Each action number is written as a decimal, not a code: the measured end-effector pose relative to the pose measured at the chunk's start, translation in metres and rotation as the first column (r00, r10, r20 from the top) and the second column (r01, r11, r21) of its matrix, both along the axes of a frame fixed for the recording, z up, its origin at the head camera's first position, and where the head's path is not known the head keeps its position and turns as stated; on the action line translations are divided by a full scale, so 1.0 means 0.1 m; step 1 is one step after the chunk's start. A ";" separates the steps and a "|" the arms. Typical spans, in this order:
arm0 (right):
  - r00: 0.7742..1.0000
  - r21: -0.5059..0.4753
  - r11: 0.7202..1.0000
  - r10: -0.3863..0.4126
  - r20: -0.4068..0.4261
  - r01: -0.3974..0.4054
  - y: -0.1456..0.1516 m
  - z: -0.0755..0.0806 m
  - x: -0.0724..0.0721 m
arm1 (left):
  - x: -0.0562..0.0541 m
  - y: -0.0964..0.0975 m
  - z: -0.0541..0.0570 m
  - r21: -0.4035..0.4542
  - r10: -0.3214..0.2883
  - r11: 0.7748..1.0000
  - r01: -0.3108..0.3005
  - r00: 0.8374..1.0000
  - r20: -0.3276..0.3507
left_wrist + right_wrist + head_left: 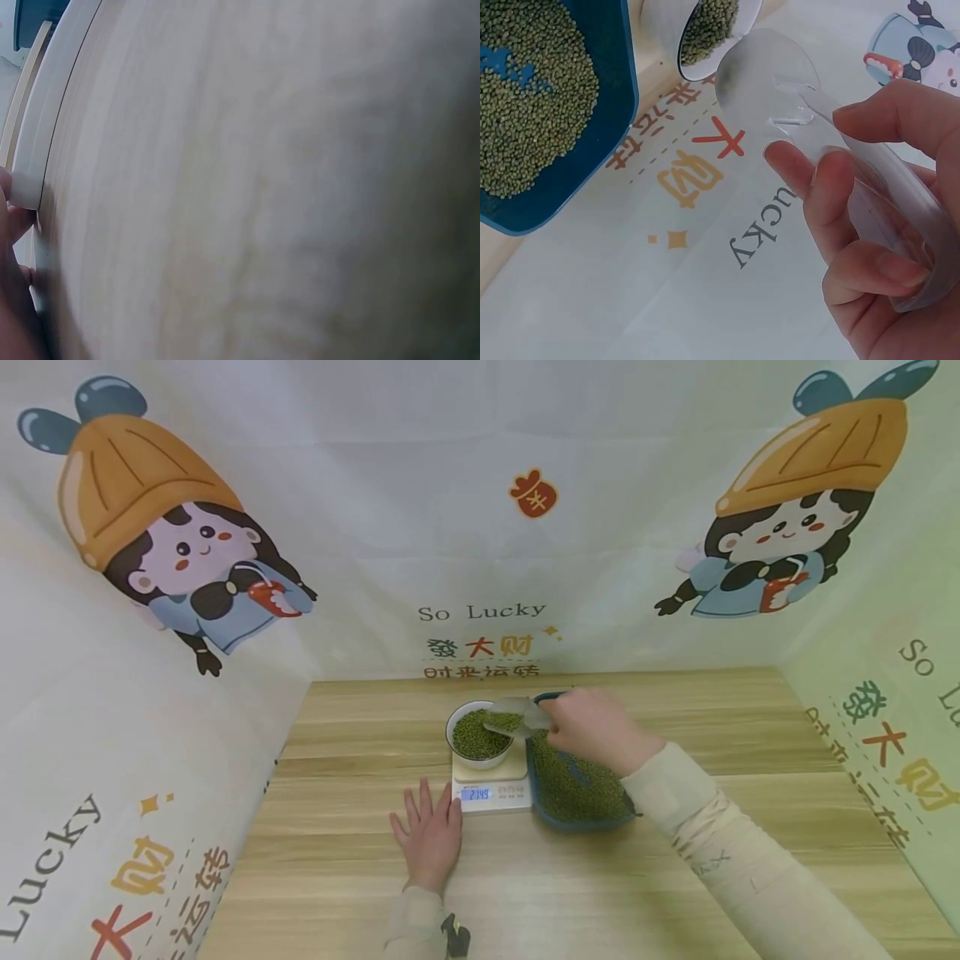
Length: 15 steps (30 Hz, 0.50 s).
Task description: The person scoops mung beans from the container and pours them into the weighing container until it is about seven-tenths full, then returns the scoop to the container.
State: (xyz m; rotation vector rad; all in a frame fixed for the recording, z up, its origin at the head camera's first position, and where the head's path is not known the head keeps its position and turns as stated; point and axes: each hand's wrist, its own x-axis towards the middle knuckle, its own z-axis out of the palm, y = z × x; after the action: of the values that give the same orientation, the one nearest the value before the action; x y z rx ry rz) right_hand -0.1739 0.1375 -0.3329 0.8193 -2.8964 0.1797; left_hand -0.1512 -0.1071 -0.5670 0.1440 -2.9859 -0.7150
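Note:
My right hand [596,727] grips the handle of a clear plastic scoop [769,82], fingers curled round it. Its tip reaches over a white bowl [452,747] of green mung beans [480,737], and some beans show in the scoop. That bowl stands on a white kitchen scale [491,772] with a lit display [477,794]. With fingers spread, my left hand [433,839] rests on the table beside the scale; its fingertips are right at the scale's near left corner. In the left wrist view only part of that hand [15,300] shows.
A blue tub [581,827] of mung beans stands just right of the scale, under my right forearm. Bare blue bottom [510,67] shows through its beans. The wooden table [337,860] is bounded by printed cloth [375,527] at the back and both sides.

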 end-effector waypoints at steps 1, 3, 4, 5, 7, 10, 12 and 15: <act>1.000 0.001 1.000 0.002 -0.001 -0.002 -0.01 0.00 0.00 | 0.00 0.00 0.00 -0.001 0.001 1.000 -0.001 1.000 0.001; 1.000 0.001 1.000 0.008 -0.002 -0.008 -0.02 0.01 0.01 | 0.00 0.00 0.00 -0.002 0.002 1.000 -0.002 1.000 0.003; 1.000 -0.001 1.000 0.011 -0.003 -0.011 -0.03 0.01 0.01 | 0.00 0.00 0.00 -0.002 0.003 1.000 -0.003 1.000 0.003; 1.000 -0.003 1.000 0.012 -0.004 -0.012 -0.04 0.01 0.01 | 0.00 0.00 0.00 -0.002 0.004 1.000 -0.004 1.000 0.004; 1.000 -0.006 1.000 0.017 -0.011 -0.017 -0.05 0.00 0.01 | 0.00 0.00 -0.01 0.001 0.002 1.000 -0.002 1.000 0.006; 0.999 -0.015 1.000 0.022 -0.023 -0.023 -0.05 -0.01 0.01 | 0.00 0.00 -0.01 0.003 0.000 1.000 0.000 1.000 0.006; 0.999 -0.023 0.999 0.025 -0.031 -0.026 -0.04 -0.02 0.00 | 0.00 0.00 0.01 0.003 -0.005 1.000 0.005 1.000 0.005; 0.999 -0.034 0.999 0.029 -0.044 -0.031 -0.03 -0.02 -0.01 | 0.00 0.00 0.01 0.002 -0.006 1.000 0.006 1.000 0.001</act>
State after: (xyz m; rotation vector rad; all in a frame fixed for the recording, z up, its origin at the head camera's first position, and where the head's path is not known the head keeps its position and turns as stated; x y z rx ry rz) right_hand -0.1748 0.1345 -0.3345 0.8507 -2.8341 0.2113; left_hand -0.1509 -0.1072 -0.5659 0.1355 -2.9876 -0.7193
